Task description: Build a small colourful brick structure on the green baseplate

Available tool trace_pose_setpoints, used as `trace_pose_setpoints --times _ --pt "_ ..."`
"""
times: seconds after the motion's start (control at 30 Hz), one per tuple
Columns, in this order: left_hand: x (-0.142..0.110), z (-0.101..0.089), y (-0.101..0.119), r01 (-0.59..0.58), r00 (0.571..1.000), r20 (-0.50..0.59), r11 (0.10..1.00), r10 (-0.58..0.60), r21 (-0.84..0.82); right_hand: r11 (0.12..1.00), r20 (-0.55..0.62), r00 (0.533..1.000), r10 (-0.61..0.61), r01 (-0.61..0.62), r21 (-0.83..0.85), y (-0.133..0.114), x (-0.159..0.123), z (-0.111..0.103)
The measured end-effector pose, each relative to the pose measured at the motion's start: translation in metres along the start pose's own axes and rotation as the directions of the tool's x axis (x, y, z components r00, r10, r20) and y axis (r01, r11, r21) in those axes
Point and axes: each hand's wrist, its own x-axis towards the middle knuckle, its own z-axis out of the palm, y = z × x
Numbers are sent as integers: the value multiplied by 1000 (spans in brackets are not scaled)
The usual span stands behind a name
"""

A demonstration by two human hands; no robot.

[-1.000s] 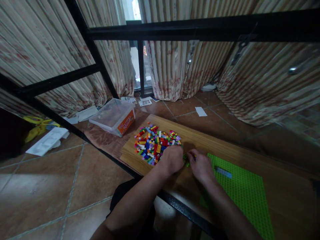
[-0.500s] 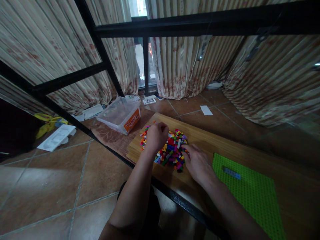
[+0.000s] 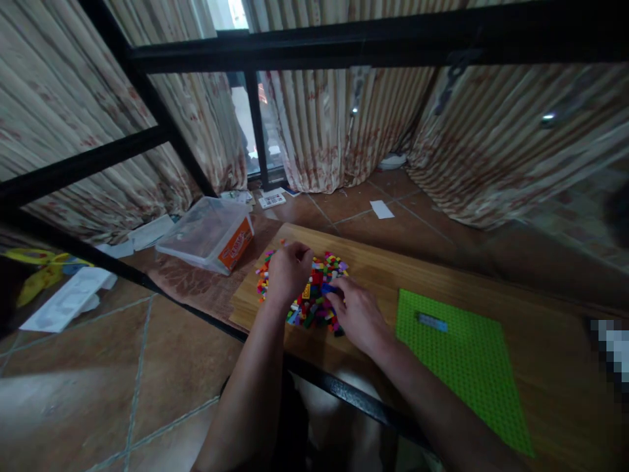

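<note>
A heap of small colourful toy building bricks [image 3: 309, 316] lies on a wooden board. My left hand [image 3: 289, 270] is over the heap's left part, fingers curled into a pinch; what they hold, if anything, is hidden. At the right side of the heap, my right hand [image 3: 361, 313] has thumb and forefinger closed on a blue brick [image 3: 327, 288]. Close by in the heap lies a yellow brick with dark lettering [image 3: 306, 291]. To the right, a green studded baseplate [image 3: 462, 373] carries a long light blue-grey brick [image 3: 432, 322] near its far left corner.
The wooden board [image 3: 378, 265] extends right. Beyond its left end stands a clear plastic box [image 3: 196, 239] with an orange label. A black metal bar [image 3: 339, 387] runs along the near edge. White packaging [image 3: 63, 301] and a paper sheet [image 3: 382, 209] lie on the tiled floor.
My right hand has moved in over the heap and taken hold of the blue brick. My left hand stays curled above the bricks. The whole view has shifted somewhat.
</note>
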Motion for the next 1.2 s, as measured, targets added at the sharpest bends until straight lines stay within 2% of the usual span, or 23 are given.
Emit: trace_pose_setpoints --times 0.1,0.17,0.23,0.3,0.37,0.43,0.5,0.53,0.6,0.67,0.77,0.83,0.93,1.03,1.1,1.2 --pt "-3 10 6 -90 993 84 996 88 22 969 27 997 66 -70 237 11 -30 -27" --pt "-9 20 14 -159 973 171 987 154 12 907 49 990 135 -144 395 27 -53 -45" --pt "-17 32 23 -211 943 260 977 206 -8 817 42 968 246 -230 528 51 -74 -62" --pt "-27 45 32 -242 909 344 970 235 -24 719 13 926 378 -302 625 79 -91 -78" --pt "-38 59 41 -251 875 415 967 249 -51 576 19 873 487 -338 744 103 -103 -92" --pt "-49 75 50 -231 841 473 965 264 -127 391 72 825 560 -340 855 119 -110 -103" --pt "-60 91 57 -167 809 513 950 285 -265 227 152 798 584 -340 913 125 -113 -109" --pt "-66 98 60 -113 796 531 933 291 -343 169 196 794 576 -350 921 125 -113 -111" --pt "-77 111 66 28 768 572 877 289 -480 105 280 800 531 -390 915 122 -113 -112" --pt "-86 118 71 172 719 632 808 287 -564 114 327 816 477 -426 898 117 -112 -111" --pt "-95 122 74 310 655 694 731 298 -607 258 298 847 439 -437 862 114 -112 -104" --pt "-97 123 74 355 640 719 727 270 -588 346 263 861 435 -430 834 115 -113 -98" --pt "-98 124 72 406 651 732 722 202 -560 391 218 879 423 -394 832 115 -113 -90" --pt "-100 127 71 434 680 718 708 149 -558 448 137 916 378 -310 839 114 -111 -83" --pt "-100 127 71 458 684 720 700 115 -547 497 72 935 347 -249 831 113 -109 -79" --pt "-91 118 72 513 706 704 630 77 -583 579 -20 936 351 -200 790 113 -107 -70"
